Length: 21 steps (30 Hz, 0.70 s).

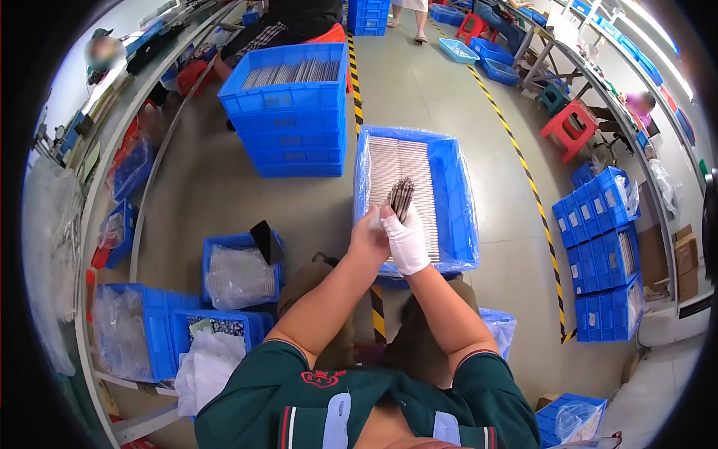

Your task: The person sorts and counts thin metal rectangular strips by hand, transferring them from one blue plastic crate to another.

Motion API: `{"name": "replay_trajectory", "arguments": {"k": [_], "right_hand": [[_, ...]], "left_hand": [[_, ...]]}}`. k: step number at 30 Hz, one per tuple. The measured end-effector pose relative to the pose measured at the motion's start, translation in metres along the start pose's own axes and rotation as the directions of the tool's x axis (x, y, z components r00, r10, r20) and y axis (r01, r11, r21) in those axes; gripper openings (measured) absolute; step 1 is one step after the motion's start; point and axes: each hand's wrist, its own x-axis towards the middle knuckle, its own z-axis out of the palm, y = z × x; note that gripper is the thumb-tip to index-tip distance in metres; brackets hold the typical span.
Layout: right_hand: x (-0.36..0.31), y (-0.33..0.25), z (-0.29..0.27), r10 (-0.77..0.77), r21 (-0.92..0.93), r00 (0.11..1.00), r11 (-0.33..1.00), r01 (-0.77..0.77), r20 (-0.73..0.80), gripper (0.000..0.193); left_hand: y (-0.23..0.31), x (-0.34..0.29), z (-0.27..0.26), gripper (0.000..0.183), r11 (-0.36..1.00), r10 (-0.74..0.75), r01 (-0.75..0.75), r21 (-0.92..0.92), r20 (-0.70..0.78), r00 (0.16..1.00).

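A bundle of slim, dark metallic rods [402, 196] stands up out of my two hands, which are pressed together. My right hand [407, 243], in a white glove, is closed round the bundle. My left hand [368, 238] mostly looks bare, with some white at its fingers; it grips the bundle's lower part from the left. Just beyond and beneath my hands is a blue bin [455, 202] lined with clear plastic. Tight rows of thin silvery rods [389, 157] fill its left and middle part. My hands hide the rods' lower ends.
Stacked blue crates [288, 120] with more thin parts stand ahead on the left. Lower left are a bagged blue bin [239, 277] with a black phone-like slab [263, 241] and a white cloth [213, 367]. More blue crates [606, 247] line the right; a red stool [572, 127] stands beyond.
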Motion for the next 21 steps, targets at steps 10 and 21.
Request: {"name": "replay_trajectory", "arguments": {"k": [10,21], "right_hand": [[0.021,-0.002,-0.006,-0.003,0.336,0.995,0.941,0.037,-0.101,0.016],[0.015,0.000,-0.006,-0.037,-0.009,0.974,0.999,0.036,-0.223,0.031]], "left_hand": [[-0.008,0.025,-0.027,0.030,0.993,-0.116,0.116,0.009,-0.003,0.993],[0.013,0.015,-0.035,0.020,0.922,0.026,-0.056,0.383,0.082,0.996]]}}
